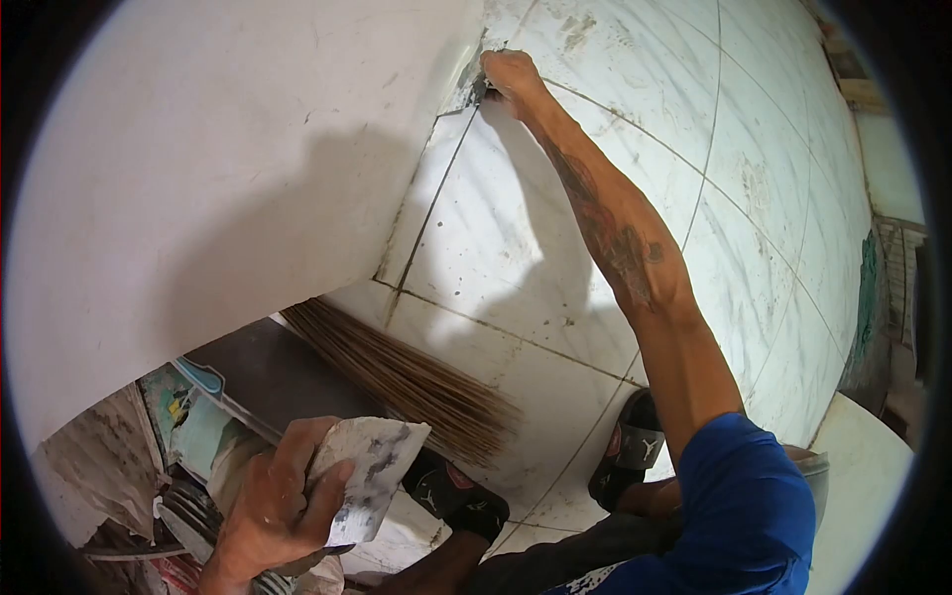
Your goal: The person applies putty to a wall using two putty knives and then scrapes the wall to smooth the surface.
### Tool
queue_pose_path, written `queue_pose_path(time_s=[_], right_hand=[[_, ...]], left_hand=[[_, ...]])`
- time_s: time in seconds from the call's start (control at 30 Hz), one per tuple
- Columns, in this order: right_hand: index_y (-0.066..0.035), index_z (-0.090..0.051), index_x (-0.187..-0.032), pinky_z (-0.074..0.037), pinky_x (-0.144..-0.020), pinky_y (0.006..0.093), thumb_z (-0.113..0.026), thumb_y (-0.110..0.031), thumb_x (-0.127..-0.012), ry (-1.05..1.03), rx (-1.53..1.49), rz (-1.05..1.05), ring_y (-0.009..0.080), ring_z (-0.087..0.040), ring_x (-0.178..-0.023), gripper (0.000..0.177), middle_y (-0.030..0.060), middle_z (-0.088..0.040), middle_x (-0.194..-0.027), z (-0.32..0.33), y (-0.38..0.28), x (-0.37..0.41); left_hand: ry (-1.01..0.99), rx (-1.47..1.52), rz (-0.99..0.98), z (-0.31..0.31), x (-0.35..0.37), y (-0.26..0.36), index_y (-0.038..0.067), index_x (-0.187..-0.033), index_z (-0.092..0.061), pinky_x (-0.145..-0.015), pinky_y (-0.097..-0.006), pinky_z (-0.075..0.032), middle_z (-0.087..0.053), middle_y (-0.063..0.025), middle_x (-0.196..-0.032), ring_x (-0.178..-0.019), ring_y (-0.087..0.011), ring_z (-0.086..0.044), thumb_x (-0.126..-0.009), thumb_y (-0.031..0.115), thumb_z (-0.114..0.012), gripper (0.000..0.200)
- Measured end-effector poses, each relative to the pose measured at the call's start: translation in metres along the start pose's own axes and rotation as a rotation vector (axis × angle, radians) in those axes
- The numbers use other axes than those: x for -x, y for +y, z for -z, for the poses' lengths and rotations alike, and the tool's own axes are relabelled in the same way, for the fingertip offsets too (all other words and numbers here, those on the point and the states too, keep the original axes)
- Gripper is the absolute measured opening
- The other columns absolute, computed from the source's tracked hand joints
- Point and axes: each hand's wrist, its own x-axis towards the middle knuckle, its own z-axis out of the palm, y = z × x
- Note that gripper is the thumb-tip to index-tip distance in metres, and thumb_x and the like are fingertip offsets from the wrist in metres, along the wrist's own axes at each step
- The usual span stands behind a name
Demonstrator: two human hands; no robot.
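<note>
My left hand (283, 501) is closed around a flat, squarish plate (367, 466) smeared with white and grey paste, the thumb lying across its face. At the far end of my stretched right arm, my right hand (511, 74) is closed at the foot of the white wall (258, 149), where it meets the tiled floor (476, 218). A rough grey and white patch (461, 91) shows at the wall's edge beside that hand. Whatever its fingers grip is hidden by the hand.
A stick broom (407, 382) lies on the floor between the wall and my sandalled foot (451, 496). Behind it is a dark flat panel (288, 372). Piled clutter (109, 446) fills the lower left. My other sandal (630, 446) stands to the right.
</note>
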Motion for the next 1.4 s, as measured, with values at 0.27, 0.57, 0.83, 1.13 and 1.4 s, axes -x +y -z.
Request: queue_pose_path(time_s=[0.27,0.57,0.83,1.13,1.4], right_hand=[[0.0,-0.057,-0.083,-0.051,-0.062,0.0426,-0.055,-0.006,-0.085,0.081,-0.043,-0.059,0.0198,-0.053,-0.065,0.007,0.0057,-0.054,-0.076,-0.018,-0.021,0.017],[0.0,-0.056,-0.085,-0.05,-0.062,0.0364,-0.057,-0.004,-0.087,0.078,-0.272,-0.055,0.0172,-0.054,-0.067,0.004,0.0066,-0.054,-0.079,0.008,-0.021,0.041],[0.003,-0.057,-0.095,-0.052,-0.066,0.0337,-0.057,-0.005,-0.089,-0.02,-0.438,-0.11,0.0175,-0.06,-0.073,0.009,0.0093,-0.059,-0.087,0.025,-0.041,0.108],[0.004,-0.063,-0.093,-0.045,-0.068,0.0297,-0.059,-0.012,-0.09,0.037,-0.141,0.006,0.0161,-0.056,-0.075,0.018,0.0077,-0.063,-0.082,0.001,-0.036,0.145],[0.002,-0.064,-0.098,-0.043,-0.073,0.0251,-0.06,-0.013,-0.091,0.037,0.112,0.112,0.0101,-0.054,-0.079,0.017,0.0028,-0.062,-0.087,-0.036,-0.02,0.185]], left_hand=[[-0.022,0.055,-0.003,0.001,0.001,-0.002,-0.003,-0.115,-0.054,-0.057,-0.0416,-0.046,-0.064,-0.0193,-0.088,-0.061,-0.0382,-0.059,-0.085,0.006,-0.065,0.033],[0.015,0.063,-0.017,0.003,0.0,0.0,-0.003,-0.114,-0.054,-0.057,-0.041,-0.047,-0.064,-0.0197,-0.087,-0.062,-0.0371,-0.061,-0.086,0.006,-0.064,0.031],[0.12,0.108,0.042,0.001,-0.018,-0.002,-0.004,-0.115,-0.053,-0.08,-0.0311,-0.046,-0.062,-0.0156,-0.097,-0.087,-0.0212,-0.059,-0.093,0.013,-0.057,0.028],[0.181,0.408,0.06,-0.011,-0.041,-0.011,-0.004,-0.116,-0.053,-0.08,-0.0295,-0.047,-0.062,-0.0114,-0.096,-0.087,-0.0134,-0.058,-0.095,0.016,-0.056,0.03],[0.172,0.292,0.005,-0.009,-0.024,-0.01,-0.004,-0.117,-0.053,-0.082,-0.0295,-0.046,-0.062,-0.0115,-0.098,-0.09,-0.0143,-0.058,-0.096,0.018,-0.055,0.031]])
